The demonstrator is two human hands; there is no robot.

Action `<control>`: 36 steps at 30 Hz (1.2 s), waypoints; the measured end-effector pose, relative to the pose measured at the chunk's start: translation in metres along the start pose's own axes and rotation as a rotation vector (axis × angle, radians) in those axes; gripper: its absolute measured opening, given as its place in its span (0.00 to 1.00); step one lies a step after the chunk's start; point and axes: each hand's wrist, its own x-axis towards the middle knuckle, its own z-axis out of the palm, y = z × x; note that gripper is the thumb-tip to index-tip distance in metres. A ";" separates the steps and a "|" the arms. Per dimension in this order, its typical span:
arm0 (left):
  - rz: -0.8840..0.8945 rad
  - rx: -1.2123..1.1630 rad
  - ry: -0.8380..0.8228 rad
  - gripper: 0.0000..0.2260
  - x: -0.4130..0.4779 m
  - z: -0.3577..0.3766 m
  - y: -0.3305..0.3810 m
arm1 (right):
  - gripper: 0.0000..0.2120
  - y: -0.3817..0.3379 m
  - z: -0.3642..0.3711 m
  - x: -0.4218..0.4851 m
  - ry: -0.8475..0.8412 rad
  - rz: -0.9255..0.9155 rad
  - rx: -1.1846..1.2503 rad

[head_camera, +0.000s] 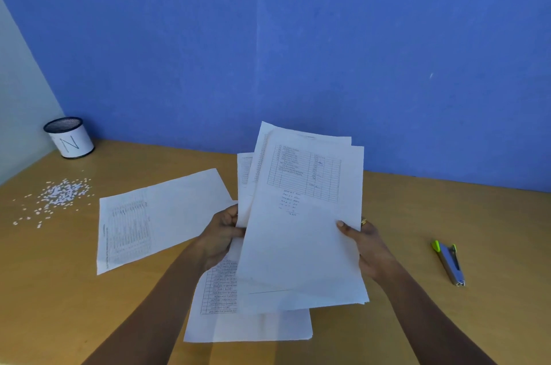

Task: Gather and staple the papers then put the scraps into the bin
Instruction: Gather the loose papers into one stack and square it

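Both hands, left (pixel 222 235) and right (pixel 368 248), pinch a fanned sheaf (pixel 301 230) above the desk (pixel 417 215), fingers curled round its edges, stapler (pixel 448 263) well to the right

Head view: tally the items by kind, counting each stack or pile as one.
Bin: 1
Stapler: 1
Scrap pile: 1
Held sheaf: 1
Papers flat on the desk: 2, left paper and near paper
Total: 6
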 end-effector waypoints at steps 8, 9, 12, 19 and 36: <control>-0.161 0.009 0.355 0.09 0.008 -0.012 -0.020 | 0.14 0.003 -0.014 0.004 0.137 -0.055 -0.020; -0.195 0.075 0.429 0.09 0.009 -0.015 -0.027 | 0.13 0.004 -0.017 0.004 0.150 -0.056 -0.025; -0.290 0.447 0.608 0.19 0.014 -0.029 -0.051 | 0.10 0.007 -0.023 0.003 0.158 -0.056 -0.028; -0.471 1.084 0.610 0.44 0.004 -0.025 -0.067 | 0.16 0.012 -0.032 0.004 0.193 -0.037 0.010; -0.521 1.124 0.495 0.37 0.019 -0.027 -0.058 | 0.09 0.015 -0.037 0.009 0.202 -0.077 0.003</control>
